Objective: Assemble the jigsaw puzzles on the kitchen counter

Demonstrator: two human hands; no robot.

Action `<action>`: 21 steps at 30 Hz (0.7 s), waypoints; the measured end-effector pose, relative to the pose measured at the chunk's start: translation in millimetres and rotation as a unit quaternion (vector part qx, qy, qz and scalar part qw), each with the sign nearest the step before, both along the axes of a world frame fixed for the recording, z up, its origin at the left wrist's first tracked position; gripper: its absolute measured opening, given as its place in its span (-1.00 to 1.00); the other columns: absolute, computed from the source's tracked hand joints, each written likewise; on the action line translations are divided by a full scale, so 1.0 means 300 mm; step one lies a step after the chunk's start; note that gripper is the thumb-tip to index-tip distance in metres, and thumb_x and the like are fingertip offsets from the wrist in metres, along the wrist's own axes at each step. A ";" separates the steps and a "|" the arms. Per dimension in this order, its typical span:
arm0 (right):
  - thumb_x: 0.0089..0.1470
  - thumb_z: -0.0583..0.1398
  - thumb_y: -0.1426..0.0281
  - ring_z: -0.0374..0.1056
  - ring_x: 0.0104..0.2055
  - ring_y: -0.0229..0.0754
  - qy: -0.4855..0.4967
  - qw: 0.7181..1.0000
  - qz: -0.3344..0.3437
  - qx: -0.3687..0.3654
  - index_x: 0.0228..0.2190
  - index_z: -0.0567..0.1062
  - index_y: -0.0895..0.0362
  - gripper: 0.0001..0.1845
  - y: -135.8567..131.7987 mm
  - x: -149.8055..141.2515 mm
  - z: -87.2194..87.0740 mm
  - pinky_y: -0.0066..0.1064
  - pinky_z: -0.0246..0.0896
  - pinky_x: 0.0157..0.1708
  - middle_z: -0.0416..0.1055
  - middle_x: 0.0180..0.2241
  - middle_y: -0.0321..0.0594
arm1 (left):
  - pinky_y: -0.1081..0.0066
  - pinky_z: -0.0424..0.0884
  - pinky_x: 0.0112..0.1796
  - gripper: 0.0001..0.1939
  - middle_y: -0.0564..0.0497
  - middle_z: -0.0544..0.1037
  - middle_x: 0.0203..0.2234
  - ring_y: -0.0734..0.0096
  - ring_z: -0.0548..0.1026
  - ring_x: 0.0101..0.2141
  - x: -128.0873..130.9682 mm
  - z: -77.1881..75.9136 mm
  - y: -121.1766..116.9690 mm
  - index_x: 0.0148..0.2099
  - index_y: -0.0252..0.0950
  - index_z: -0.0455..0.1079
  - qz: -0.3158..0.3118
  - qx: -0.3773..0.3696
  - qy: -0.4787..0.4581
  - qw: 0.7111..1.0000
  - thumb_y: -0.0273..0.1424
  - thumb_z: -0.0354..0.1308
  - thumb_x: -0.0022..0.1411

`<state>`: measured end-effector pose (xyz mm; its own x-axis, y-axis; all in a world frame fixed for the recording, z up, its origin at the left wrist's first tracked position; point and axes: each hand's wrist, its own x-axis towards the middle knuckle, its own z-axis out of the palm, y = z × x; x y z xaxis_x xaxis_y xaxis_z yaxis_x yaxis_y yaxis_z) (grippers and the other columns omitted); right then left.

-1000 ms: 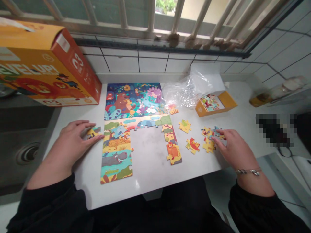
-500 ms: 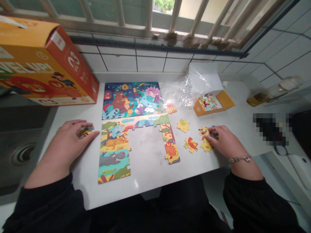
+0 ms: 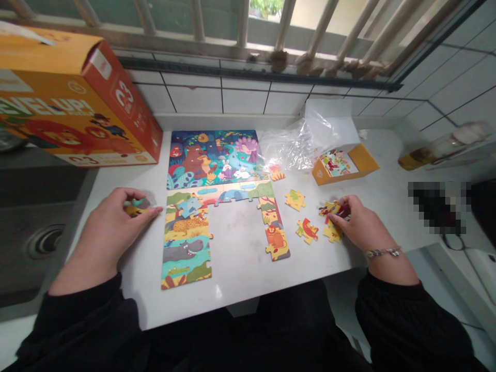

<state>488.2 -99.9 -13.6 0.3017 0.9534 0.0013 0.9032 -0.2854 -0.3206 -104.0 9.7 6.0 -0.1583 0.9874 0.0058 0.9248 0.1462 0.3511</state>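
Note:
At the left of the counter, my left hand (image 3: 110, 222) is curled round a yellow and teal puzzle piece (image 3: 135, 211), partly hidden by the fingers. On the right, my right hand (image 3: 358, 219) pinches a yellow and red puzzle piece (image 3: 328, 208) just above another yellow piece (image 3: 331, 232). Between the hands lies a partly joined jigsaw (image 3: 186, 251) of animals, with joined strips on three sides of a bare middle. Loose near my right hand are a piece with a red shape (image 3: 308, 230) and a yellow-green piece (image 3: 295, 200).
A finished-looking dark forest puzzle (image 3: 213, 157) touches the jigsaw's far edge. Clear plastic bags (image 3: 289, 144) and an open yellow box (image 3: 341, 168) of pieces stand behind. A large orange box (image 3: 77, 103) is back left, beside a sink (image 3: 34, 232). A bottle (image 3: 430, 150) is at right.
My right hand's fingers have shifted slightly, tilting the piece they pinch. My left hand's fingers have moved a little round their piece. The whole view has drifted slightly; the jigsaw is unchanged.

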 end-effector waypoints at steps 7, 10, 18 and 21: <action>0.29 0.28 -0.12 0.49 -0.37 -0.04 0.086 0.995 -0.001 0.058 -0.03 0.50 0.06 -0.47 -0.025 -0.066 0.005 -0.23 0.35 -0.37 0.58 -0.34 -0.15 | 0.38 0.40 -0.35 -0.57 0.07 0.65 -0.29 0.34 0.53 -0.39 0.086 0.029 -0.047 -0.09 -0.19 0.51 0.003 0.035 -0.244 0.969 -0.01 0.43 0.16; 0.32 0.28 -0.12 0.46 -0.36 -0.08 0.196 0.979 0.032 0.048 -0.02 0.50 0.05 -0.48 -0.024 -0.142 0.008 -0.28 0.38 -0.37 0.52 -0.37 -0.22 | 0.35 0.47 -0.34 -0.59 0.01 0.68 -0.29 0.29 0.57 -0.36 0.118 0.019 -0.061 -0.13 -0.21 0.57 -0.059 -0.015 -0.296 0.953 -0.04 0.46 0.13; 0.37 0.27 0.04 0.43 -0.41 -0.13 0.228 0.968 0.108 -0.003 -0.04 0.60 0.02 -0.65 -0.004 -0.370 0.029 -0.28 0.34 -0.36 0.53 -0.39 -0.28 | 0.20 0.59 -0.04 -0.63 -0.07 0.69 -0.13 0.15 0.63 -0.15 0.193 -0.017 -0.065 -0.13 -0.14 0.67 -0.301 -0.021 -0.198 0.932 0.04 0.40 0.26; 0.36 0.26 0.12 0.49 -0.38 -0.11 0.202 0.972 0.122 0.008 0.01 0.64 0.03 -0.67 0.016 -0.407 0.030 -0.24 0.43 -0.29 0.61 -0.34 -0.23 | 0.11 0.54 0.14 -0.66 -0.11 0.63 -0.02 0.06 0.61 0.01 0.194 -0.006 -0.061 -0.07 -0.11 0.62 -0.286 0.053 -0.161 0.943 0.02 0.35 0.34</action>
<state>366.0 -95.1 -4.8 0.0466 0.9974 -0.0553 0.7433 -0.0716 -0.6651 -45.8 -8.7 4.3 0.3894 0.9085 0.1520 0.6847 -0.3958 0.6120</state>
